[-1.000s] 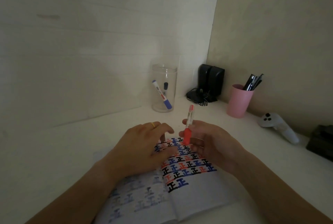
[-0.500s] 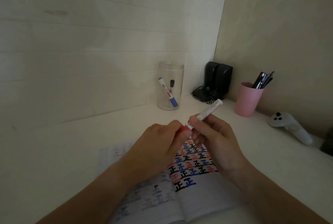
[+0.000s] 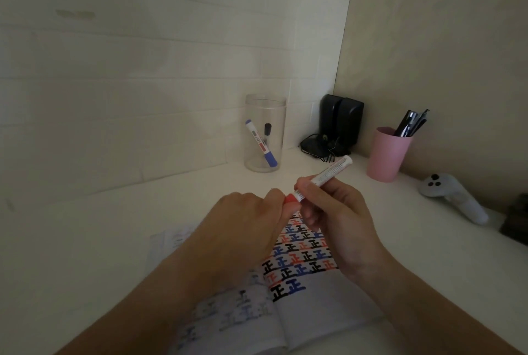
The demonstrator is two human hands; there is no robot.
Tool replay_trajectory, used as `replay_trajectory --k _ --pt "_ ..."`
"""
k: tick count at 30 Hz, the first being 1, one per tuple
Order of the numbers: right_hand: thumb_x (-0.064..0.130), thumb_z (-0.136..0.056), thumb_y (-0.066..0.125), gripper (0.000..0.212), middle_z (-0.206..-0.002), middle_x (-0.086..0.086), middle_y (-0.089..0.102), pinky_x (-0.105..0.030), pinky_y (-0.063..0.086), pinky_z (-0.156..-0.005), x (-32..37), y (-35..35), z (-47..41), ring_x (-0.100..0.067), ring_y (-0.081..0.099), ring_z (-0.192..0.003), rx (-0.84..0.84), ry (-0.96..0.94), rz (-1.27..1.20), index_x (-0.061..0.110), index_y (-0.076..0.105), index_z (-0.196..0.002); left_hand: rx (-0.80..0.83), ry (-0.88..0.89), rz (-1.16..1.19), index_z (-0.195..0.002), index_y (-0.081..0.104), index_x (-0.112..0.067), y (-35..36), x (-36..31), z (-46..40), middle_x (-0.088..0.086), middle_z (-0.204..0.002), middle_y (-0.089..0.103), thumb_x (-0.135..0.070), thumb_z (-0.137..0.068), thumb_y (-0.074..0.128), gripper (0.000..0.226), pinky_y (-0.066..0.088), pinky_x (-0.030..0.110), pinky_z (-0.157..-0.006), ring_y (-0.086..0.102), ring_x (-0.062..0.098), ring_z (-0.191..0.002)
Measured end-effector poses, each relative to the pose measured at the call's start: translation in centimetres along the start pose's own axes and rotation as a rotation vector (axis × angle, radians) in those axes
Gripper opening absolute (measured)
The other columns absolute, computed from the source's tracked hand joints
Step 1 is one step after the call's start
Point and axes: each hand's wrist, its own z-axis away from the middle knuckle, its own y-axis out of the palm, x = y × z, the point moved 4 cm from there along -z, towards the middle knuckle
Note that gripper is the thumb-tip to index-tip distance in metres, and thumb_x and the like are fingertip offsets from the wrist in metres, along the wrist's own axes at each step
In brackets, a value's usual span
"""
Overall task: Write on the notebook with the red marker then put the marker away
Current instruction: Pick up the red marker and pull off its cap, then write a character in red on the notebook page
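Notebook (image 3: 308,297) first, the biggest piece in play: it lies open on the white desk (image 3: 85,240) at lower centre of the frame, its right page packed with rows of black, blue and red characters, with bare paper below the last row. Over it come both hands. Left hand (image 3: 245,226), centre frame, is pinched closed on the red cap end of the red marker (image 3: 320,178); right hand (image 3: 337,220), just right of centre, is wrapped around the white barrel, whose far end angles up toward the upper right. Whether that cap is going on or coming off, I cannot tell from this. Behind, upper centre, stands a clear jar (image 3: 265,133) with a blue marker (image 3: 261,144) and a dark-capped one leaning inside, and that looks like home for the red one. A pink cup (image 3: 385,154) of pens sits further right. My read: red characters are already on the page, so writing looks done or partway, while stowing the marker is not yet done.
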Motion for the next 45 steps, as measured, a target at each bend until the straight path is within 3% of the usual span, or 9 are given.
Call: replay_trajectory --k 3,7,8,10,13,16,24,37,45 --pt "0.022 -0.093 0.066 0.026 -0.057 -0.008 0.053 -0.022 0.040 -0.049 -0.5 0.5 0.1 -0.015 0.044 -0.050 -0.054 0.010 -0.001 -0.002 0.069 -0.081 -0.034 -0.055 0.194 -0.092 0.042 -0.024 0.3 -0.6 -0.3 -0.004 -0.066 0.049 -0.052 -0.099 0.004 0.047 0.045 0.032 -0.056 0.044 0.013 -0.048" --pt "0.019 -0.095 0.061 0.023 -0.057 -0.006 0.053 -0.025 0.039 -0.051 0.1 -0.2 -0.3 -0.015 0.045 -0.051 -0.071 0.047 -0.178 0.004 0.068 -0.079 0.316 -0.333 1.541 -0.063 0.038 -0.022 0.4 0.0 0.6 -0.007 -0.041 0.029 -0.047 -0.102 0.033 0.046 0.014 0.028 -0.041 0.023 0.011 -0.033" --pt "0.019 -0.096 0.060 0.022 -0.059 -0.006 0.054 -0.027 0.039 -0.054 0.3 -1.0 -0.6 -0.014 0.046 -0.052 -0.113 0.056 -0.219 0.006 0.069 -0.080 0.305 -0.339 1.671 -0.062 0.037 -0.021 -0.2 0.7 0.9 -0.009 -0.039 0.026 -0.046 -0.101 0.034 0.047 0.011 0.027 -0.040 0.020 0.009 -0.032" --pt "0.019 -0.095 0.061 0.021 -0.060 -0.006 0.057 -0.029 0.039 -0.056 0.3 -2.6 -0.9 -0.013 0.048 -0.054 -0.175 0.056 -0.174 0.006 0.071 -0.081 0.127 -0.323 1.490 -0.061 0.036 -0.018 -1.0 2.4 0.9 -0.007 -0.042 0.026 -0.046 -0.101 0.034 0.049 0.015 0.022 -0.039 0.019 0.010 -0.036" --pt "0.016 -0.092 0.067 0.015 -0.060 -0.006 0.061 -0.030 0.043 -0.055 -0.8 -2.6 -0.6 -0.015 0.051 -0.054 -0.144 0.044 0.018 0.004 0.073 -0.086 -0.170 -0.207 0.777 -0.066 0.043 -0.012 -1.4 3.6 1.2 -0.002 -0.056 0.042 -0.047 -0.101 0.033 0.050 0.031 0.022 -0.053 0.034 0.014 -0.050" --pt "0.010 -0.091 0.067 0.007 -0.063 -0.005 0.065 -0.030 0.048 -0.056 0.0 -1.9 -0.4 -0.014 0.056 -0.056 -0.153 -0.016 0.104 0.005 0.073 -0.091 -0.077 -0.114 0.385 -0.089 0.050 -0.016 0.0 3.0 1.5 -0.001 -0.085 0.060 -0.046 -0.101 0.036 0.036 0.041 0.030 -0.075 0.054 0.016 -0.080" --pt "0.015 -0.089 0.064 0.014 -0.056 -0.003 0.059 -0.026 0.043 -0.051 5.8 -1.4 2.4 -0.013 0.050 -0.052 -0.068 -0.066 0.292 0.009 0.069 -0.077 0.164 0.076 0.194 -0.074 0.036 -0.037 0.7 2.1 1.8 -0.016 -0.081 0.047 -0.059 -0.087 0.056 0.032 0.037 0.027 -0.072 0.047 0.004 -0.077" --pt "-0.004 -0.081 0.071 0.013 -0.058 -0.015 0.064 -0.031 0.047 -0.048 -0.8 -2.7 6.6 -0.019 0.056 -0.052 -0.075 0.096 0.447 0.007 0.075 -0.078 0.135 0.073 0.041 -0.085 0.049 -0.030 2.8 1.9 1.1 -0.010 -0.083 0.053 -0.069 -0.082 0.054 0.040 0.041 0.032 -0.075 0.049 0.012 -0.081" --pt "0.003 -0.079 0.070 0.010 -0.056 0.001 0.067 -0.028 0.044 -0.055 -0.6 -3.1 6.8 -0.011 0.058 -0.054 -0.107 0.073 0.572 0.010 0.073 -0.072 0.098 0.145 0.046 -0.072 0.038 -0.032 2.9 2.0 1.2 -0.014 -0.074 0.044 -0.069 -0.082 0.052 0.041 0.040 0.033 -0.074 0.048 0.013 -0.078"
